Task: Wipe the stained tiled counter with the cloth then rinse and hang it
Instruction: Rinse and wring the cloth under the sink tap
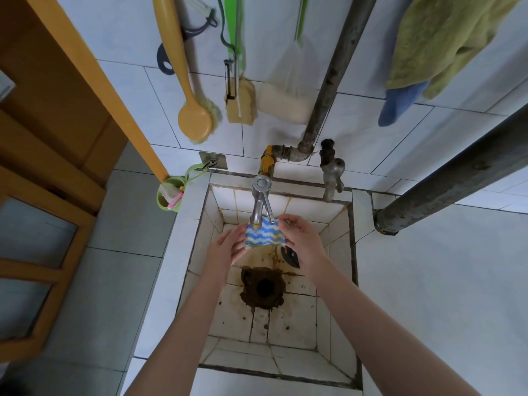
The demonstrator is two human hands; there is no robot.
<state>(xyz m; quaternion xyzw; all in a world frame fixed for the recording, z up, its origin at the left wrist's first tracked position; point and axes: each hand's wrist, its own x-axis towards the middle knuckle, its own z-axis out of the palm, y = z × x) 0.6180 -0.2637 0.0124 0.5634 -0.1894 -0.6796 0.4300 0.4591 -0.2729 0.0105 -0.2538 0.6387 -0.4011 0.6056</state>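
Cloth (264,237) is held spread just under the tap (259,201) spout, over the tiled sink (288,318). Its left edge is gripped by the left hand (228,248); its upper right corner is pinched by the right hand (300,241). A stained drain (263,287) is noted below the tap.

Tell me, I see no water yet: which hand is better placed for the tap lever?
Probably the right hand: it pinches the cloth beside the tap lever; the left hand holds the far edge.
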